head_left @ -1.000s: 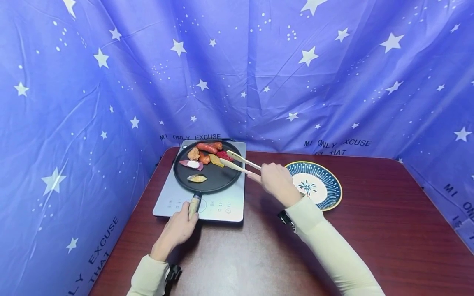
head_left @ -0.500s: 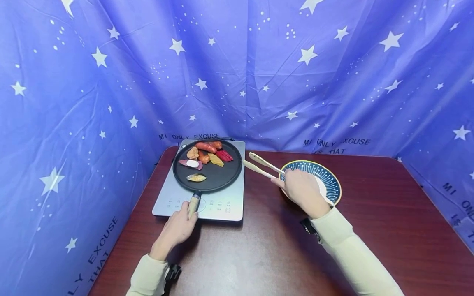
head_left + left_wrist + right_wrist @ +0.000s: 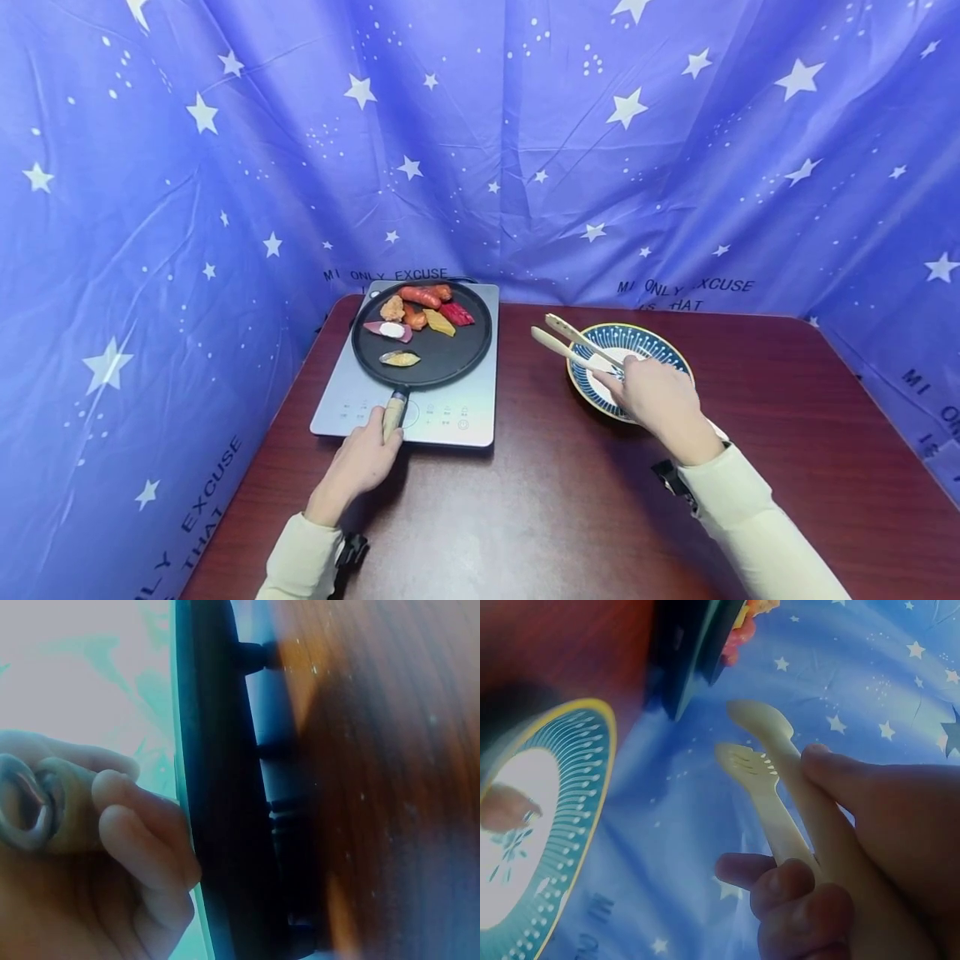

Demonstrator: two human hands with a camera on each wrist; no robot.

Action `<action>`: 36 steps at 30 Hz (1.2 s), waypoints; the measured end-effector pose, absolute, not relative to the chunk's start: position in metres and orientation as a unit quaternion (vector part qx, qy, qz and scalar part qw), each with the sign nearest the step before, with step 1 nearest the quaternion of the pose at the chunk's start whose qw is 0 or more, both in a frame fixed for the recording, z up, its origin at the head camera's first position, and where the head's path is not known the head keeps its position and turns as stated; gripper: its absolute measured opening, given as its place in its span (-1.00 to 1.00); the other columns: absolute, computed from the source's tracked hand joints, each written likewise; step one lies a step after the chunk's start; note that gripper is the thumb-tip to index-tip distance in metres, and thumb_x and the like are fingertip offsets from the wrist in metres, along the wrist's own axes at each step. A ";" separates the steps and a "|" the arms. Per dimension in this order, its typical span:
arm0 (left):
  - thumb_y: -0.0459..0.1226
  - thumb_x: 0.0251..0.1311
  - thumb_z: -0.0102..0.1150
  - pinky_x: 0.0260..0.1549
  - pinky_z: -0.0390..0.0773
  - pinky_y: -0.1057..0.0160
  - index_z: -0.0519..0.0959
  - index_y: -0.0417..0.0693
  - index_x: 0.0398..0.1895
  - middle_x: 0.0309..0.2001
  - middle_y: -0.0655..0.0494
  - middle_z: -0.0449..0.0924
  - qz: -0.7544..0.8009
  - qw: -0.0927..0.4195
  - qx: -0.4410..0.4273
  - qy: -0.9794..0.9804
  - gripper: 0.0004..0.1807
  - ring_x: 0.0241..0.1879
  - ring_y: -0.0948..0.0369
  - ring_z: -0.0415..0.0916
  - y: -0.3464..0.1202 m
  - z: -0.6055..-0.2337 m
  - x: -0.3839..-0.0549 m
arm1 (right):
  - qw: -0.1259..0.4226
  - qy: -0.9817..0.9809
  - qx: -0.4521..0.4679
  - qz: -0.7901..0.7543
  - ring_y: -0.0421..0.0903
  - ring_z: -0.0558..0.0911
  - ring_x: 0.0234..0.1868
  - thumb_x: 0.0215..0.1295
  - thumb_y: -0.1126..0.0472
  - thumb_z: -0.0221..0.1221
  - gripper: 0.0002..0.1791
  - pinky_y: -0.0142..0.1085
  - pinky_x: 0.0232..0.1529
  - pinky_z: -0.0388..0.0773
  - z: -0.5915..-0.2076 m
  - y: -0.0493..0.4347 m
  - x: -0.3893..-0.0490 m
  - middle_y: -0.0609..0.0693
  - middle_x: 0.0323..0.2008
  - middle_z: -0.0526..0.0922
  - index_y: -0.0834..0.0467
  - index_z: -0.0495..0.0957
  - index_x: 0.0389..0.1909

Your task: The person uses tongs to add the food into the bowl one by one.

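Note:
My left hand [image 3: 363, 458] grips the wooden handle [image 3: 393, 417] of a round black frying pan [image 3: 442, 362]. In the left wrist view, fingers [image 3: 142, 840] curl round the handle's ringed end. Inside the pan lie red sausages [image 3: 422, 297], a fried brown piece [image 3: 392, 309], a yellow piece [image 3: 440, 322], a dark red piece [image 3: 456, 313], a purple-and-white piece [image 3: 390, 331] and a small yellowish piece [image 3: 400, 358]. My right hand [image 3: 660, 400] holds pale tongs [image 3: 573, 346] over the patterned plate [image 3: 581, 392]. Their tips, one slotted, stand apart with nothing between them.
A silver induction cooker [image 3: 450, 429] carries the pan at the table's left. In the right wrist view, a brownish patch [image 3: 510, 810] shows on the plate; its kind I cannot tell. Blue star-printed curtains [image 3: 555, 208] stand behind the dark red table [image 3: 510, 517].
The right hand and tongs have moved right, away from the food in the pan to over the plate, carrying nothing visible. My left hand stays on the handle.

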State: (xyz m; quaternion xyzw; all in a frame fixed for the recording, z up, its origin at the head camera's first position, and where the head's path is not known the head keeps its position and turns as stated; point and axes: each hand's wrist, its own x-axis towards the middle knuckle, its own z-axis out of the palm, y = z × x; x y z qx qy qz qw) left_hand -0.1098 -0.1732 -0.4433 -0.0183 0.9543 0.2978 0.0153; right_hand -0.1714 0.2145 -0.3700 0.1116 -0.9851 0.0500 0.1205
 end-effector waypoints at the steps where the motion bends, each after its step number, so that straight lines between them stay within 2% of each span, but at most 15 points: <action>1: -0.17 0.27 -0.01 -0.61 0.34 0.12 0.31 -0.19 -0.04 -0.60 0.02 0.35 0.299 0.015 -0.018 0.954 -0.68 -0.61 0.11 0.34 -0.173 -0.443 -0.110 | 0.117 -0.986 0.109 0.053 0.07 0.40 -0.76 0.25 -0.20 0.09 -0.43 -0.03 -0.73 0.32 -0.371 0.218 -0.170 0.05 -0.77 0.34 0.20 0.37 -0.67; 4: -0.17 0.27 -0.01 -0.61 0.34 0.12 0.31 -0.19 -0.04 -0.60 0.01 0.36 0.301 0.016 -0.018 0.953 -0.68 -0.61 0.11 0.35 -0.173 -0.443 -0.110 | 0.089 -0.990 0.090 0.062 0.05 0.40 -0.74 0.24 -0.25 0.05 -0.42 -0.02 -0.72 0.32 -0.373 0.228 -0.165 0.04 -0.75 0.36 0.17 0.36 -0.68; 7: -0.17 0.26 -0.01 -0.60 0.34 0.12 0.31 -0.19 -0.04 -0.60 0.01 0.36 0.299 0.015 -0.018 0.954 -0.68 -0.60 0.11 0.35 -0.173 -0.443 -0.110 | 0.063 -0.993 0.071 0.069 0.06 0.42 -0.70 0.20 -0.38 -0.02 -0.34 -0.01 -0.70 0.33 -0.376 0.237 -0.161 0.05 -0.71 0.40 0.15 0.36 -0.67; 11: -0.17 0.26 -0.01 -0.60 0.34 0.12 0.31 -0.19 -0.04 -0.60 0.01 0.37 0.299 0.016 -0.018 0.954 -0.68 -0.60 0.11 0.35 -0.173 -0.443 -0.109 | 0.060 -0.994 0.053 0.074 0.10 0.46 -0.67 0.12 -0.52 -0.10 -0.23 -0.02 -0.70 0.31 -0.382 0.248 -0.153 0.09 -0.69 0.43 0.16 0.36 -0.67; 16: -0.16 0.27 -0.02 -0.61 0.33 0.12 0.32 -0.18 -0.05 -0.60 0.01 0.36 0.297 0.016 -0.020 0.955 -0.69 -0.61 0.11 0.35 -0.174 -0.443 -0.109 | 0.063 -0.994 0.055 0.068 0.18 0.48 -0.65 0.22 -0.41 -0.05 -0.29 0.03 -0.69 0.33 -0.385 0.260 -0.143 0.20 -0.68 0.46 0.19 0.38 -0.67; 21: -0.16 0.28 -0.02 -0.61 0.33 0.13 0.31 -0.18 -0.04 -0.60 0.01 0.36 0.298 0.017 -0.022 0.954 -0.69 -0.61 0.11 0.35 -0.174 -0.442 -0.109 | 0.064 -0.994 0.060 0.062 0.17 0.46 -0.70 0.29 -0.30 -0.02 -0.35 0.02 -0.72 0.31 -0.388 0.272 -0.133 0.17 -0.73 0.42 0.16 0.36 -0.73; 27: -0.16 0.28 -0.02 -0.61 0.33 0.13 0.31 -0.19 -0.03 -0.60 0.01 0.36 0.298 0.020 -0.022 0.954 -0.67 -0.61 0.11 0.35 -0.174 -0.442 -0.109 | 0.083 -0.993 0.056 0.060 0.18 0.44 -0.74 0.23 -0.27 0.08 -0.36 0.00 -0.76 0.28 -0.392 0.284 -0.123 0.17 -0.77 0.40 0.21 0.34 -0.73; 36: -0.15 0.27 -0.03 -0.62 0.32 0.13 0.31 -0.17 -0.06 -0.60 0.01 0.36 0.296 0.018 -0.023 0.955 -0.69 -0.62 0.11 0.34 -0.174 -0.443 -0.109 | 0.085 -0.993 0.065 0.043 0.19 0.47 -0.72 0.21 -0.23 0.14 -0.36 0.08 -0.70 0.33 -0.393 0.295 -0.114 0.15 -0.78 0.38 0.26 0.33 -0.72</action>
